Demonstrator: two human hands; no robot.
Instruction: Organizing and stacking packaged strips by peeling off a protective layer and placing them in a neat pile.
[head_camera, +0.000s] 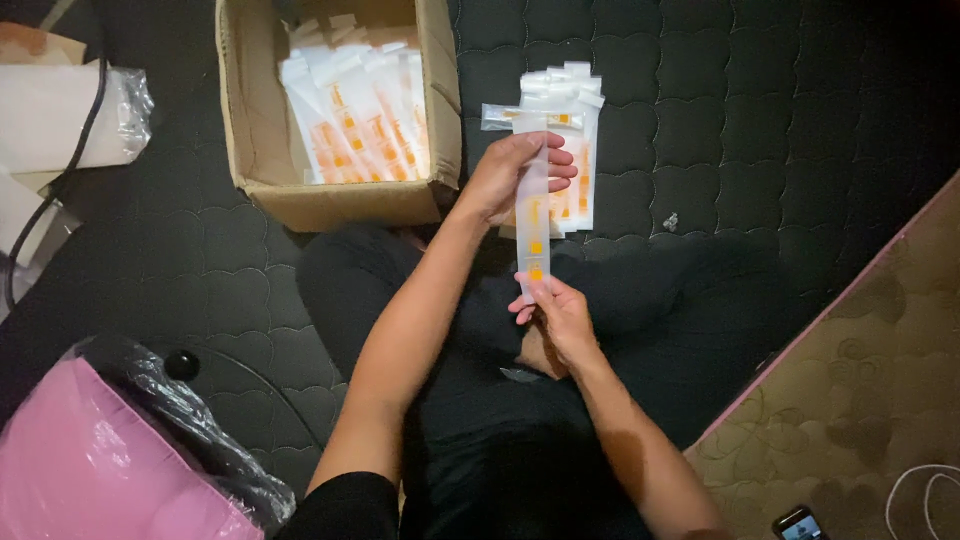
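My left hand (515, 172) grips the upper part of a long, narrow clear packet (533, 222) with orange marks. My right hand (557, 312) pinches the packet's lower end between thumb and fingers. The packet hangs upright between both hands over my lap. Just behind it lies a stack of similar packets (572, 130) on the dark quilted surface, with one packet laid crosswise on top. An open cardboard box (262, 150) at the upper left holds several more of the same packets (352, 112).
A pink bag in clear plastic (95, 465) lies at the lower left. White wrapped items and a black cable (62, 110) sit at the far left. A patterned tan mat (870, 380) fills the lower right, with a phone (800, 524) at its bottom edge.
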